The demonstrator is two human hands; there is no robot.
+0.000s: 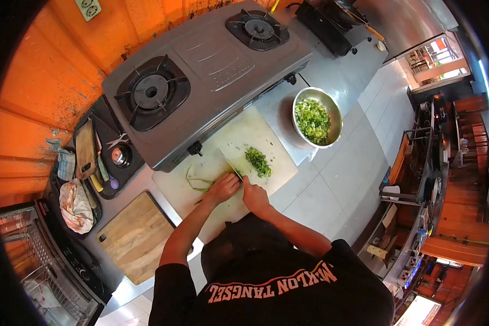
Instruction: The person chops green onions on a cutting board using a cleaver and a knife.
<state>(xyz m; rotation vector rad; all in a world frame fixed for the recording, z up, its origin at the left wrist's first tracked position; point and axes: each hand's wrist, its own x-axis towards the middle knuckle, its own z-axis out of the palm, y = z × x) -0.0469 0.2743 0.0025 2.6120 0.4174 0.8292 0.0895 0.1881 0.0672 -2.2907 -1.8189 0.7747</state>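
Note:
My right hand [255,196] is closed round the handle of a knife [232,164], whose blade points up and left across the white cutting board [280,176]. Close beside the blade, my left hand [224,188] presses down with its fingers bent together on long green leaves [198,182] that look like scallion. Most of what lies under those fingers is hidden. To the right of the blade sits a small pile of chopped greens [258,162]. A metal bowl [337,126] holding more chopped greens [312,120] stands further up and right, near the counter's edge.
A two-burner gas stove [212,60] stands behind the board. To the left lie a wooden board [137,237], a dark tray [126,182] with utensils, and a crumpled cloth [76,206]. A black pan [342,13] is at the back right. Tiled floor [331,185] borders the counter's right side.

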